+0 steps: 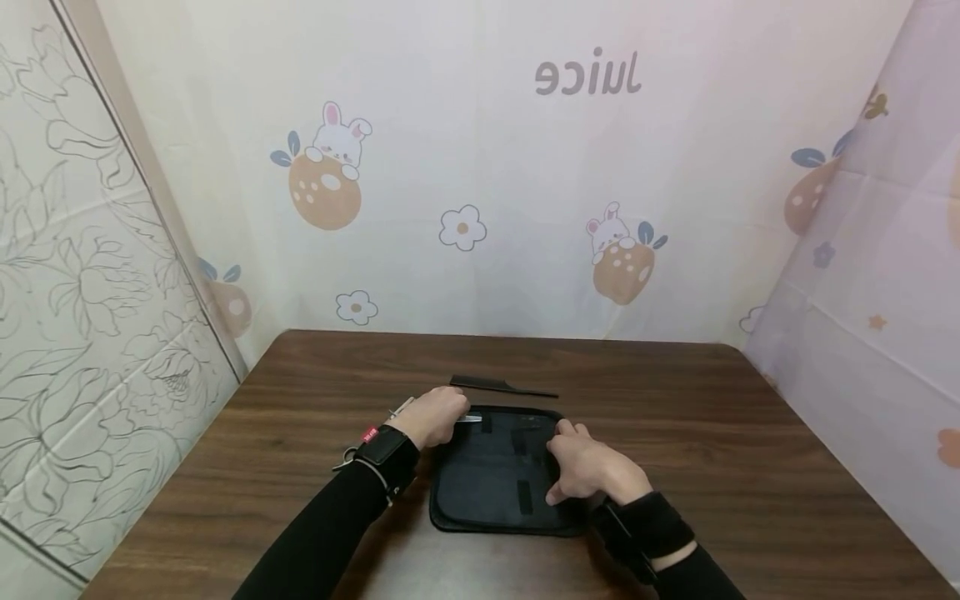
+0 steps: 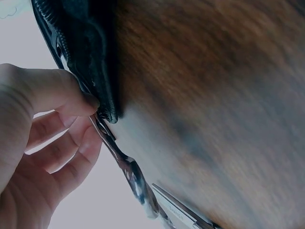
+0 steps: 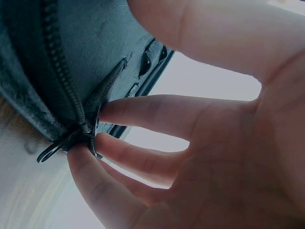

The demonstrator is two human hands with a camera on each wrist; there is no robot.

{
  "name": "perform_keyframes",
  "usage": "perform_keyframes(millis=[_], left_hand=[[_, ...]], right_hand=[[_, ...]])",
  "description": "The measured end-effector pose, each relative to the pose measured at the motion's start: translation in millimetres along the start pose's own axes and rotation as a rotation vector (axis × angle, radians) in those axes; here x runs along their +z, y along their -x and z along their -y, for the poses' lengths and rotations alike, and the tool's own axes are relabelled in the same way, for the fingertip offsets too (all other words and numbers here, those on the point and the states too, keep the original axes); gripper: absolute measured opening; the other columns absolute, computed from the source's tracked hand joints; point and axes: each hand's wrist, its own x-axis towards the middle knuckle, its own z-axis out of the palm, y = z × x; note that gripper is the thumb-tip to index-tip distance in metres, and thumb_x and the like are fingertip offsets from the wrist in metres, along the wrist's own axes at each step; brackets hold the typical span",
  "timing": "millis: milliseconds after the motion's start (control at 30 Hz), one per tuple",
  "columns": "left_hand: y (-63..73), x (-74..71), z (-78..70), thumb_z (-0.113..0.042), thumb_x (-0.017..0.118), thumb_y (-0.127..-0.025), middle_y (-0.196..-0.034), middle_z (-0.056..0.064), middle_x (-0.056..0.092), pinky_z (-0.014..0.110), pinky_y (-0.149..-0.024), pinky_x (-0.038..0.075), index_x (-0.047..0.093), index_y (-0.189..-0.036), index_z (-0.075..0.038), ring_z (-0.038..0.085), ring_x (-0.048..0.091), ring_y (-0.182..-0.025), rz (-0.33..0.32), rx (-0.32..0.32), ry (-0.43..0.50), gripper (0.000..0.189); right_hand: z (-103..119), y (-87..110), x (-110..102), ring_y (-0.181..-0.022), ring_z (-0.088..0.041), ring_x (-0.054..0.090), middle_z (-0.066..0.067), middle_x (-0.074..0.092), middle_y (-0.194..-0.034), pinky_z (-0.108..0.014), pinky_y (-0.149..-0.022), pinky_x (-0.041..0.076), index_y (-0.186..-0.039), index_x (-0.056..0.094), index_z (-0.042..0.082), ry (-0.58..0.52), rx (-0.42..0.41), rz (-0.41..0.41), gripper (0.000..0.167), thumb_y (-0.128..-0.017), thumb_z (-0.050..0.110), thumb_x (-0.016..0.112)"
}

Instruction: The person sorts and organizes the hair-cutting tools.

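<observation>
A black zippered case (image 1: 487, 483) lies unfolded on the table, dark straps across its inner face. At its far left corner, my left hand (image 1: 435, 414) pinches a pair of metal scissors (image 2: 138, 186) between thumb and fingers, right by the case's edge. A silver part of them shows over the case beside the fingers. Near the held metal, a scissor blade (image 2: 176, 205) with small lettering lies low in the left wrist view. My right hand (image 1: 592, 462) touches the case's right side, fingers extended to the corner by the zipper pull (image 3: 55, 148) and thumb spread apart over the inner face.
A black comb (image 1: 498, 386) with a thin tail lies just beyond the case. The brown wooden table (image 1: 712, 450) extends to both sides. Behind it hangs a pale printed curtain (image 1: 525, 167), with more patterned cloth left and right.
</observation>
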Motion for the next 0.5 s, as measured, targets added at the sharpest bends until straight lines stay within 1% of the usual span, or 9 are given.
perform_keyframes(millis=[200,300,500], left_hand=[[-0.7,-0.1,-0.6,0.009,0.067,-0.088,-0.087,0.001,0.064,0.033,-0.081,0.052,0.071,-0.086,-0.011,0.017,0.061,-0.084,-0.001,-0.019,0.030,0.021],[-1.2,-0.8,-0.9,0.011,0.067,-0.088,-0.086,0.001,0.064,0.033,-0.079,0.052,0.071,-0.085,-0.011,0.015,0.059,-0.081,-0.002,-0.029,0.050,0.023],[-3.8,-1.6,-1.4,0.011,0.066,-0.088,-0.082,-0.001,0.061,0.032,-0.075,0.048,0.070,-0.083,-0.011,0.014,0.053,-0.076,0.009,-0.032,0.053,0.023]], right_hand=[[-0.5,0.6,-0.7,-0.113,-0.033,0.043,-0.016,0.048,-0.124,-0.051,-0.091,0.047,-0.127,0.063,-0.010,0.000,-0.017,-0.001,0.067,-0.075,0.019,0.092],[-0.7,0.5,-0.4,-0.112,-0.033,0.043,-0.015,0.048,-0.123,-0.051,-0.090,0.047,-0.127,0.063,-0.010,0.001,-0.023,-0.008,0.067,-0.074,0.019,0.092],[-0.6,-0.1,-0.2,-0.111,-0.032,0.043,-0.015,0.048,-0.122,-0.051,-0.091,0.047,-0.127,0.063,-0.010,0.000,-0.020,-0.009,0.067,-0.074,0.019,0.093]])
